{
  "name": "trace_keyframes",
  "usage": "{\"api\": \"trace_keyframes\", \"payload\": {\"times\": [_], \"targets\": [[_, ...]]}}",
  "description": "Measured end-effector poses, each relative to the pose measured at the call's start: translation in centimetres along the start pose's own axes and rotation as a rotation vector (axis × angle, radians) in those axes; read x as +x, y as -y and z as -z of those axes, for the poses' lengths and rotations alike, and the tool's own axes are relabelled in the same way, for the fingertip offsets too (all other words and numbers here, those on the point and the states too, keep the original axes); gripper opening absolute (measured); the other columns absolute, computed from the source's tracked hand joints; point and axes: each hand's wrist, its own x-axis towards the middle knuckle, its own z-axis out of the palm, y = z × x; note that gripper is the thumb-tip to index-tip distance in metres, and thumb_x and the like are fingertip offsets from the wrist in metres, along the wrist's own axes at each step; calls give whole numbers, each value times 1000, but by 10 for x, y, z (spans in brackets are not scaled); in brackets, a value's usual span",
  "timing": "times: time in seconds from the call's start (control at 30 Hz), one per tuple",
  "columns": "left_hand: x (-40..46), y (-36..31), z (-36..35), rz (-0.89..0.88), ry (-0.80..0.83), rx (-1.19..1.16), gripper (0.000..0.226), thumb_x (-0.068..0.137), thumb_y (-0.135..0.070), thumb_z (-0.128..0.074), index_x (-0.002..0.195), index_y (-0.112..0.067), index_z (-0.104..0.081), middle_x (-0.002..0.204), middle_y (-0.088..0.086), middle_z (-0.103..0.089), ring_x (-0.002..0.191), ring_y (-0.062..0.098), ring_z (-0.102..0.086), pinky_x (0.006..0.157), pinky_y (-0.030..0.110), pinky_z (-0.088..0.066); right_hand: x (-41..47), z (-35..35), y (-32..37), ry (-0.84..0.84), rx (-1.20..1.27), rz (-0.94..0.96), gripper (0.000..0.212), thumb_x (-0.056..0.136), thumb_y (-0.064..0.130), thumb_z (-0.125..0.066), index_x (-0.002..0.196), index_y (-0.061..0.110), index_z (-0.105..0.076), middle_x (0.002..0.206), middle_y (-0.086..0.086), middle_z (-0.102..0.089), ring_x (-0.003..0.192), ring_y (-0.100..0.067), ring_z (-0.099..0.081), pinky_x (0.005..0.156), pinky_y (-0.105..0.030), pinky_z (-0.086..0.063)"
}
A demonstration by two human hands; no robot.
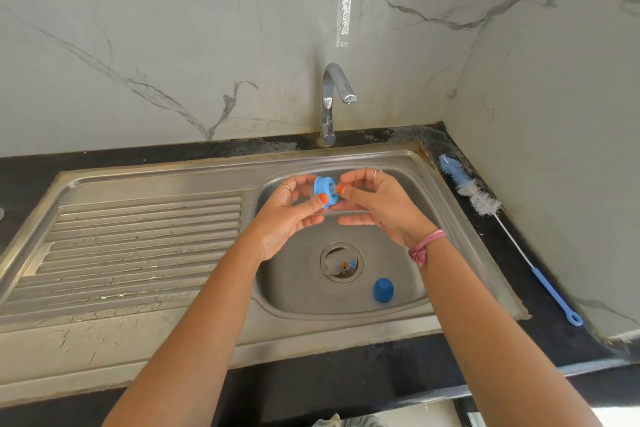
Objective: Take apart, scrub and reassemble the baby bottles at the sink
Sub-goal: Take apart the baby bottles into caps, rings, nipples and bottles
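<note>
Over the steel sink basin (301,291) my left hand (287,215) grips a blue screw ring (323,189) with a clear nipple (333,188) in its hole. My right hand (377,203) pinches the tip of that nipple with thumb and forefinger. A clear bottle body (337,263) lies on the drain at the basin's bottom. A blue cap (383,290) sits on the basin floor to the right of the drain.
A blue-handled bottle brush (498,215) lies on the black counter right of the sink, along the wall. The chrome tap (332,97) stands behind the basin with no water running. The ribbed drainboard (131,246) fills the left.
</note>
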Motion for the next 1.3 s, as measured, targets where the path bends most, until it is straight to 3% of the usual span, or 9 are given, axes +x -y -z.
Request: {"api": "trace_keyframes", "payload": {"times": [0.23,0.43,0.6,0.7,0.83,0.93,1.0,1.1,1.3], "targets": [[9,9,-1,121,20,-8,48,74,-30,-78,115,-11,-62,103,5,-74,97,19,-71,77,25,-57,13,7,-18,241,-219,-64,57,85,14,-72,135,34,-51,130,5,-58,104,-16,-69,81,-31,-58],[18,21,6,216,18,-14,49,70,-25,-81,112,-9,-63,101,7,-71,92,18,-71,76,24,-56,26,18,-32,118,-215,-43,53,74,14,-83,120,28,-61,115,-1,-64,91,-18,-72,72,-25,-58],[28,39,23,269,-91,55,44,74,2,-79,110,-9,-58,115,15,-61,101,22,-69,80,25,-57,34,41,-47,-56,-243,-83,55,72,4,-83,119,21,-60,115,-5,-56,92,-19,-69,71,-27,-59],[37,57,25,330,-136,183,35,79,2,-73,107,-12,-58,117,10,-63,104,18,-66,82,24,-56,42,45,-66,-26,-442,-145,55,73,3,-81,121,20,-58,111,0,-54,89,-16,-65,73,-27,-59],[42,93,25,333,-120,700,26,77,-8,-75,101,-16,-68,99,-1,-63,82,7,-57,63,6,-41,55,46,-100,103,-761,-267,53,81,10,-71,130,22,-54,114,5,-54,96,-20,-64,88,-30,-55],[44,124,28,307,-31,985,34,74,-14,-81,107,-11,-72,89,1,-55,84,12,-48,63,15,-35,59,49,-133,217,-990,-316,51,81,10,-69,130,21,-58,116,1,-60,87,-12,-58,75,-19,-47],[44,139,29,338,20,1071,36,75,-14,-80,110,-10,-71,91,3,-54,85,15,-48,71,20,-37,56,52,-153,276,-1022,-399,52,79,5,-69,128,21,-61,118,0,-61,91,-14,-62,79,-21,-51],[44,156,30,400,37,1113,29,81,-10,-70,110,-12,-69,103,8,-63,93,20,-60,78,21,-42,56,56,-174,357,-1170,-456,55,80,1,-67,131,22,-59,137,-4,-53,119,-23,-55,100,-30,-46],[49,181,26,491,112,1202,30,84,-3,-61,108,-20,-67,121,8,-57,105,22,-60,85,26,-47,60,50,-199,503,-1267,-520,53,91,4,-55,143,15,-47,148,-10,-43,135,-26,-41,110,-30,-32]]}}
